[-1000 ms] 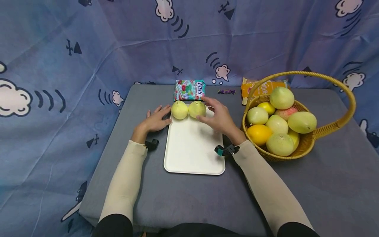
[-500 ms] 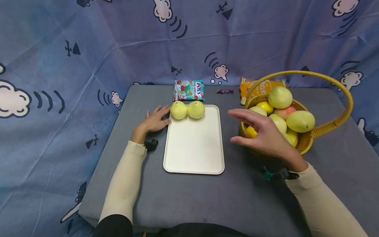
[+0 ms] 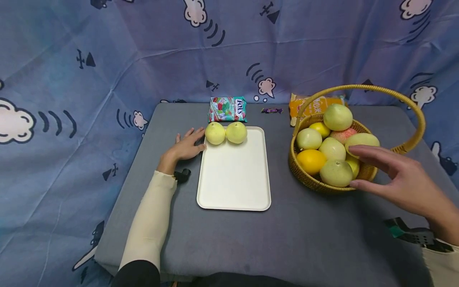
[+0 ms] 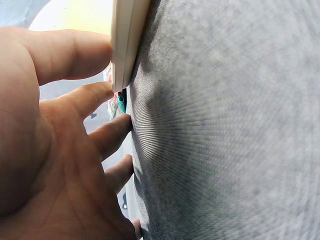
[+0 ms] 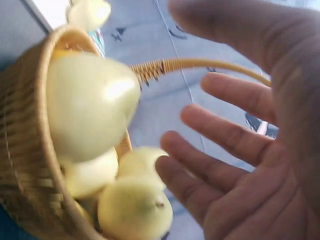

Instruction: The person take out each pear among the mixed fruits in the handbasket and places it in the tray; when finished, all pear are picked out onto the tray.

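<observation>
My left hand (image 3: 186,146) rests on the table at the left of a white rectangular tray (image 3: 234,175). In the left wrist view the thumb and a fingertip touch the tray's edge (image 4: 120,45). Two round yellow-green fruits (image 3: 215,133) sit side by side in the tray's far left part. My right hand (image 3: 405,179) holds nothing, fingers extended and thumb spread, at the right side of a wicker basket (image 3: 305,179). Its fingertips overlap an oblong green fruit (image 3: 362,141) in the head view. A pale green fruit (image 5: 90,105) looms large in the right wrist view.
Inside the basket lie several fruits, among them an orange-yellow one (image 3: 311,161) and a reddish one (image 3: 343,135). The tall handle (image 3: 358,87) arches over it. Behind stand a teal candy bag (image 3: 227,109), a small purple-wrapped candy (image 3: 271,111) and an orange packet (image 3: 315,105).
My right hand has left the second yellow-green fruit on the tray and swung right, past the basket's front, to its right side. My left hand has stayed at the tray.
</observation>
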